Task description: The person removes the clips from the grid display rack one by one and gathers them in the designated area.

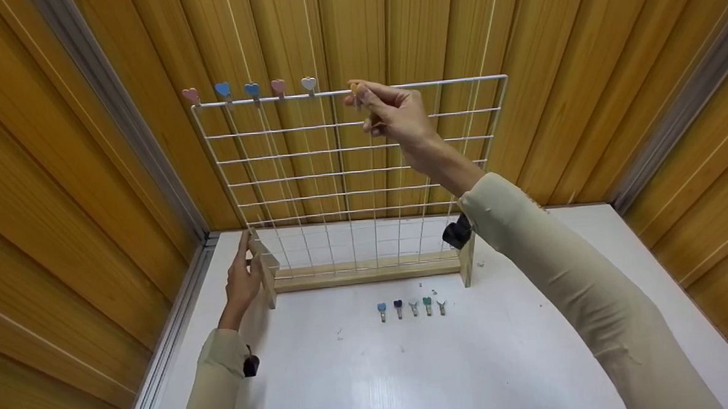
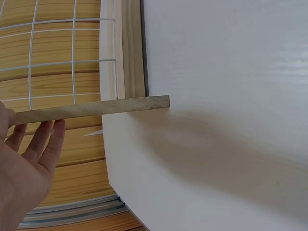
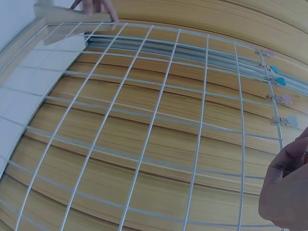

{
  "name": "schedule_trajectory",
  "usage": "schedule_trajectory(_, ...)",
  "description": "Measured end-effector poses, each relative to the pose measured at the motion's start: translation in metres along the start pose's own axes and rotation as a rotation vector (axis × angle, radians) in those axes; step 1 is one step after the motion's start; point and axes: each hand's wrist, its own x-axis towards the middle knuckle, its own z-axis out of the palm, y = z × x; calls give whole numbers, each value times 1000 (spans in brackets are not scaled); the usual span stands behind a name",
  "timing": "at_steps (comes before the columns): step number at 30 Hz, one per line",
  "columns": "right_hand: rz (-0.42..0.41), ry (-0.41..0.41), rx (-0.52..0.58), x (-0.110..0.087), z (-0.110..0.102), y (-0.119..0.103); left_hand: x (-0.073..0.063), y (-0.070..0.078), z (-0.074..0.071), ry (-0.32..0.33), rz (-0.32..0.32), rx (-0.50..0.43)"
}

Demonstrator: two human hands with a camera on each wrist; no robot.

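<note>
A white wire grid rack (image 1: 340, 150) stands upright in a wooden base. At its top wire, my right hand (image 1: 406, 113) pinches a small yellow heart clip (image 1: 354, 89) between thumb and fingers. Left of it on the same wire sit a white heart clip (image 1: 308, 84), a pink one (image 1: 278, 86), two blue ones and another pink one (image 1: 191, 95) at the corner. My left hand (image 1: 243, 280) holds the wooden side post (image 2: 86, 110) at the left, fingers against its outer face in the left wrist view.
On the white table (image 1: 347, 377), several heart clips lie in a row in front of the base, among them a dark blue one (image 1: 398, 307) and a green one (image 1: 428, 306). Wood-panelled walls (image 1: 574, 97) rise behind the rack and at both sides.
</note>
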Motion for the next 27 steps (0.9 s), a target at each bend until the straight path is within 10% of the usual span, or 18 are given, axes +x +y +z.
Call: schedule_trajectory(27,171,-116,-358,-83,-114,51,0,1,-4,-7,1,8)
